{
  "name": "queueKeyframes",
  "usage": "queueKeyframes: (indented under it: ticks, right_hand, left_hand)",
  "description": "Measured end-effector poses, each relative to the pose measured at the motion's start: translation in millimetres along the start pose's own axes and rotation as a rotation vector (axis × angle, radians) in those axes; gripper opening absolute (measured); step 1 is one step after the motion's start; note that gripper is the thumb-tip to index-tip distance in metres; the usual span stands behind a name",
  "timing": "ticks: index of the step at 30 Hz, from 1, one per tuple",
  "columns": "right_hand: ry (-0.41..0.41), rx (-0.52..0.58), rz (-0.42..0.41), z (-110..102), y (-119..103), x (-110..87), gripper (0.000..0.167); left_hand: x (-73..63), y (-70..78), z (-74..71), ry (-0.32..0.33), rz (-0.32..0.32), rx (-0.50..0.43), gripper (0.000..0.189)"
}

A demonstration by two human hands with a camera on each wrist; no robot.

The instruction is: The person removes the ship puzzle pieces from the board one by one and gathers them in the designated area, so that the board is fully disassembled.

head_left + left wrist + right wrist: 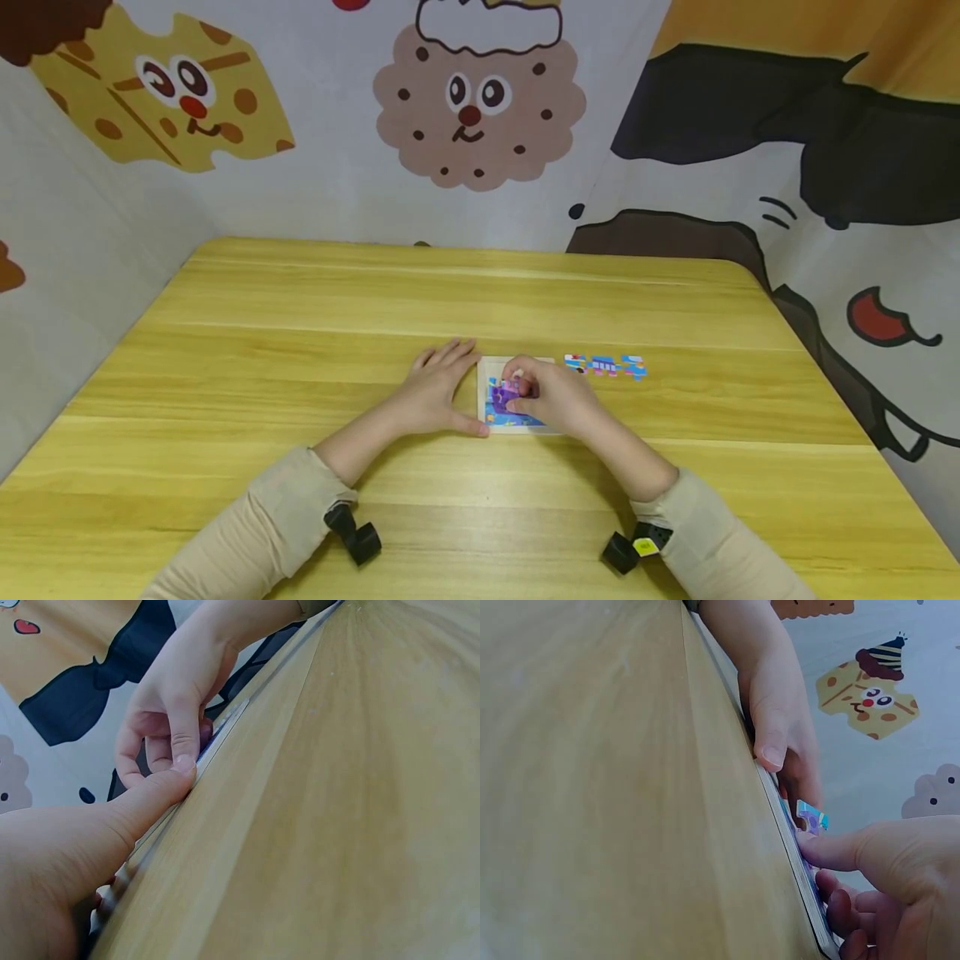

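A small jigsaw puzzle in a pale wooden tray [482, 400] lies on the table, its lower part filled with purple and blue pieces [517, 419]. My right hand [558, 396] is over the tray, thumb and fingers pinching a puzzle piece. In the right wrist view that puzzle piece [811, 815] stands tilted above the tray's surface at the thumb tip, partly hidden by the fingers. My left hand [438, 392] lies along the tray's left side with fingers spread, the thumb at the near left corner and the fingertips near the far left corner.
Several loose puzzle pieces [604, 365] lie in a row on the table just right of the tray. The wooden table [480, 308] reaches back to a wall covering [322, 200] printed with cartoon food. Black wrist cameras [352, 533] sit on both sleeves.
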State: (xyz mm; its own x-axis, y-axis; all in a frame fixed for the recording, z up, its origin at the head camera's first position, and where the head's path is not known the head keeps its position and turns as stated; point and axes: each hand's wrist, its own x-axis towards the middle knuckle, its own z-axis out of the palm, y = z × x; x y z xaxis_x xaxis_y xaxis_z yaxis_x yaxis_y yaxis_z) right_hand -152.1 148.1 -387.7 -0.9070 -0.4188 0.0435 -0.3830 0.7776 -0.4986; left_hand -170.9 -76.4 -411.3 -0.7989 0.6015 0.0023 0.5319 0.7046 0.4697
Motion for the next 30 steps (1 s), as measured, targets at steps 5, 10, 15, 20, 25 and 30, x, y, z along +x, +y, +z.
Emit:
queueKeyframes:
  ticks: [5, 10, 15, 20, 25, 30]
  right_hand:
    - [0.04, 0.0, -0.022, 2, 0, -2.1, 0.031]
    - [0.067, 0.025, -0.04, 5, 2, -5.1, 0.031]
    - [0.08, 0.044, -0.039, 6, 3, -5.5, 0.03]
    - [0.093, 0.088, -0.053, 6, 5, -4.9, 0.023]
    - [0.095, 0.158, -0.055, 7, 9, -3.7, 0.018]
    - [0.082, 0.215, -0.05, 9, 12, -2.1, 0.016]
  left_hand:
    - [-0.2, -0.5, -0.6, 0.001, 0.005, -0.001, 0.116]
    - [-0.9, -0.4, -0.8, -0.007, 0.002, 0.0, 0.116]
    - [-0.9, 0.2, -1.5, -0.008, 0.003, 0.0, 0.115]
    - [0.1, -1.0, 0.0, -0.003, 0.007, 0.0, 0.116]
    - [0.6, -2.1, 1.1, 0.003, 0.01, 0.003, 0.117]
    - [0.4, -2.5, 1.7, 0.004, 0.006, 0.005, 0.117]
